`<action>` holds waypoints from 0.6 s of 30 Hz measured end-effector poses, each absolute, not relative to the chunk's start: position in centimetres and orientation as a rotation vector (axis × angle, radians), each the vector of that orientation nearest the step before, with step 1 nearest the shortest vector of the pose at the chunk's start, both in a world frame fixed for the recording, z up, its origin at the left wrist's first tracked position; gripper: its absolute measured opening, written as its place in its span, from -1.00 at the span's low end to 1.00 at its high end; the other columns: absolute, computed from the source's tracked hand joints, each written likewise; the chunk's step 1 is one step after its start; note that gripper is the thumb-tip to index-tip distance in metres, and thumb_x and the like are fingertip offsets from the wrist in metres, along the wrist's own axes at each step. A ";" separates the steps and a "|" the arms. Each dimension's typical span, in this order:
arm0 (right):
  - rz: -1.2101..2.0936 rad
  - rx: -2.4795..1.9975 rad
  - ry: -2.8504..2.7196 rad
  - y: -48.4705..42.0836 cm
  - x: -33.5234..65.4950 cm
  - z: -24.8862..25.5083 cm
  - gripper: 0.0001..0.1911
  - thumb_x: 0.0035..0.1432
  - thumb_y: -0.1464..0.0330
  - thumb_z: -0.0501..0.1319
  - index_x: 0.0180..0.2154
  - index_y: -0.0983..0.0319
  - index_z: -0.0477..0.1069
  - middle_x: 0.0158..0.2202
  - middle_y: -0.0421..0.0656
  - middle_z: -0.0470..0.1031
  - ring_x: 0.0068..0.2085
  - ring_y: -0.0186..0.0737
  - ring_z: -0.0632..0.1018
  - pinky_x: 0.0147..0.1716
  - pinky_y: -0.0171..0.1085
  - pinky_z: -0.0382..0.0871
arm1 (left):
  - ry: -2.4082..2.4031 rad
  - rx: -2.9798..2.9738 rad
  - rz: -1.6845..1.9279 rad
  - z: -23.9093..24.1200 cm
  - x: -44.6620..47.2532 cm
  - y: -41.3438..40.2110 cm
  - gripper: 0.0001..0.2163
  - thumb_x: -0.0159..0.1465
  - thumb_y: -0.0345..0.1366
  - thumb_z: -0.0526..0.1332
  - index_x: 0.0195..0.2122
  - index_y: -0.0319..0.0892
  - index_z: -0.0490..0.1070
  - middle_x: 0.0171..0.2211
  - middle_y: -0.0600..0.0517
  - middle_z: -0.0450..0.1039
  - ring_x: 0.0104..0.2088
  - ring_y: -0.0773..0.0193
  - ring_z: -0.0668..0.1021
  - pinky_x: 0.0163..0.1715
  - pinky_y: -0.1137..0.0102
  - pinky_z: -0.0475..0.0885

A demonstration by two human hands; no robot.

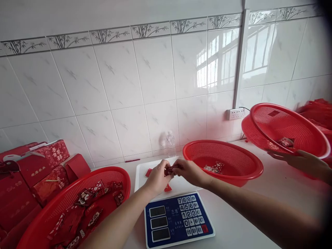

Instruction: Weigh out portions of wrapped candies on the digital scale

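My left hand (157, 179) and my right hand (190, 172) meet above the white pan of a blue-faced scale (176, 218). Both pinch one small dark red wrapped candy (170, 169) between their fingertips. Two small red packets lie on the pan, one (148, 172) at its far left and one (167, 188) under my hands. A red basket (64, 211) at the near left holds several red and dark wrapped candies. Another red basket (223, 160) behind my right hand holds a few candies.
Red gift boxes (38, 173) are stacked at the far left against the tiled wall. A clear plastic bottle (171, 144) stands behind the scale. At the right another person's hand (298, 159) holds a tilted red basket (285, 129). A wall socket (235, 113) sits near it.
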State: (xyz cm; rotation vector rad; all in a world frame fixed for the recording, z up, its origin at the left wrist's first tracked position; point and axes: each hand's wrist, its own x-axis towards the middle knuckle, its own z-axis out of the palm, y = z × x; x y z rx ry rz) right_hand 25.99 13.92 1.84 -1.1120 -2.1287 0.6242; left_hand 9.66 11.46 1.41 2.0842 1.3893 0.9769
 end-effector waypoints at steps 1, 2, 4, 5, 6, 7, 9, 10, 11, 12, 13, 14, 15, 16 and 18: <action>0.554 -1.147 -2.125 14.3 26.6 1.9 -0.82 0.11 0.29 0.09 -0.34 0.23 0.40 -0.41 -0.16 0.54 -0.39 -0.25 0.51 -0.42 -0.34 0.32 | 1.419 2.084 0.981 1.2 9.0 11.7 -0.84 0.12 -0.39 0.13 -0.26 -0.09 0.22 -0.39 0.11 0.41 -0.37 0.33 0.48 -0.37 0.46 0.37; 0.465 -1.197 -2.118 14.8 27.4 2.1 -0.82 0.12 0.28 0.08 -0.35 0.22 0.39 -0.42 -0.16 0.54 -0.39 -0.25 0.51 -0.44 -0.35 0.30 | 1.470 2.092 0.979 1.0 8.3 12.1 -0.84 0.14 -0.40 0.09 -0.24 -0.09 0.24 -0.36 0.08 0.42 -0.34 0.32 0.49 -0.34 0.45 0.38; 0.243 -1.350 -2.103 15.9 29.4 2.3 -0.79 0.16 0.25 0.04 -0.33 0.20 0.38 -0.40 -0.15 0.54 -0.40 -0.22 0.51 -0.49 -0.35 0.25 | 1.616 2.143 0.919 0.5 6.6 12.9 -0.81 0.18 -0.40 0.03 -0.18 -0.12 0.28 -0.26 0.01 0.43 -0.24 0.29 0.50 -0.23 0.41 0.39; 0.121 -1.443 -2.096 16.4 30.4 2.4 -0.77 0.18 0.24 0.02 -0.32 0.19 0.38 -0.38 -0.14 0.55 -0.40 -0.20 0.51 -0.51 -0.34 0.23 | 1.679 2.176 0.862 0.2 5.7 13.3 -0.78 0.19 -0.41 0.00 -0.15 -0.14 0.30 -0.20 -0.03 0.43 -0.16 0.26 0.49 -0.16 0.38 0.38; 0.007 -1.541 -2.097 17.0 31.5 2.4 -0.75 0.20 0.23 -0.01 -0.29 0.19 0.37 -0.36 -0.13 0.55 -0.39 -0.17 0.52 -0.53 -0.33 0.21 | 1.725 2.205 0.797 -0.1 5.0 13.7 -0.74 0.19 -0.42 -0.01 -0.11 -0.16 0.31 -0.12 -0.07 0.42 -0.08 0.23 0.46 -0.08 0.35 0.34; -0.093 -1.637 -2.102 17.6 32.5 2.4 -0.72 0.22 0.22 -0.05 -0.27 0.19 0.37 -0.35 -0.11 0.55 -0.39 -0.14 0.52 -0.54 -0.32 0.21 | 1.751 2.226 0.734 -0.3 4.3 14.0 -0.70 0.19 -0.43 -0.02 -0.06 -0.18 0.31 -0.04 -0.10 0.39 0.00 0.20 0.41 -0.01 0.31 0.30; -0.214 -1.782 -2.125 18.5 34.4 2.0 -0.66 0.25 0.24 -0.11 -0.20 0.22 0.37 -0.34 -0.04 0.54 -0.38 -0.07 0.53 -0.53 -0.26 0.26 | 1.750 2.242 0.636 -0.7 3.5 14.5 -0.63 0.17 -0.47 -0.01 0.02 -0.20 0.29 0.09 -0.12 0.30 0.15 0.15 0.29 0.11 0.26 0.18; -0.242 -1.824 -2.142 18.8 35.1 1.8 -0.66 0.25 0.27 -0.11 -0.17 0.25 0.37 -0.32 0.00 0.54 -0.34 -0.03 0.53 -0.50 -0.22 0.29 | 1.739 2.239 0.599 -0.9 3.3 14.7 -0.60 0.16 -0.49 0.00 0.04 -0.19 0.29 0.13 -0.11 0.26 0.19 0.14 0.22 0.15 0.25 0.13; -0.259 -1.843 -2.158 19.0 35.5 1.5 -0.67 0.24 0.30 -0.08 -0.14 0.28 0.37 -0.27 0.05 0.54 -0.28 0.02 0.53 -0.44 -0.16 0.32 | 1.732 2.235 0.559 -1.0 3.2 14.9 -0.57 0.15 -0.50 0.00 0.06 -0.18 0.28 0.16 -0.08 0.23 0.23 0.14 0.16 0.17 0.24 0.10; -0.275 -1.840 -2.175 19.0 35.6 1.2 -0.68 0.22 0.32 -0.04 -0.09 0.30 0.36 -0.20 0.09 0.52 -0.20 0.06 0.51 -0.36 -0.11 0.34 | 1.726 2.231 0.521 -1.2 3.2 15.0 -0.55 0.14 -0.51 0.01 0.07 -0.16 0.28 0.18 -0.06 0.22 0.25 0.14 0.12 0.18 0.24 0.08; -0.288 -1.807 -2.199 18.9 35.4 0.9 -0.67 0.20 0.34 -0.01 -0.05 0.30 0.35 -0.11 0.11 0.49 -0.10 0.08 0.47 -0.27 -0.06 0.34 | 1.724 2.225 0.488 -1.2 3.3 15.2 -0.53 0.13 -0.52 0.01 0.08 -0.14 0.27 0.18 -0.03 0.21 0.26 0.13 0.08 0.18 0.23 0.07; -0.290 -1.747 -2.243 18.6 34.8 0.6 -0.65 0.19 0.35 0.02 -0.01 0.28 0.33 -0.02 0.10 0.44 -0.01 0.06 0.42 -0.17 -0.04 0.32 | 1.725 2.218 0.460 -1.3 3.4 15.4 -0.53 0.13 -0.52 0.01 0.08 -0.13 0.27 0.19 -0.02 0.21 0.27 0.13 0.07 0.18 0.23 0.08; -0.271 -1.661 -2.302 18.2 34.0 0.3 -0.63 0.18 0.35 0.03 0.02 0.26 0.32 0.04 0.06 0.39 0.05 0.03 0.38 -0.09 -0.04 0.29 | 1.730 2.211 0.440 -1.3 3.6 15.5 -0.53 0.13 -0.51 0.02 0.09 -0.13 0.28 0.18 -0.02 0.22 0.27 0.12 0.07 0.18 0.23 0.08; -0.227 -1.554 -2.370 17.7 32.9 0.0 -0.62 0.19 0.34 0.03 0.05 0.24 0.31 0.07 0.02 0.37 0.09 -0.01 0.34 -0.03 -0.05 0.25 | 1.738 2.207 0.427 -1.4 3.7 15.7 -0.54 0.13 -0.51 0.02 0.08 -0.13 0.28 0.18 -0.03 0.23 0.26 0.11 0.08 0.17 0.24 0.09; -0.099 -1.295 -2.518 16.3 30.3 -0.4 -0.61 0.21 0.33 0.01 0.07 0.21 0.31 0.09 -0.04 0.37 0.12 -0.07 0.32 0.05 -0.07 0.20 | 1.753 2.210 0.422 -1.4 3.9 15.9 -0.57 0.13 -0.48 0.04 0.05 -0.16 0.31 0.14 -0.08 0.27 0.23 0.10 0.16 0.15 0.26 0.13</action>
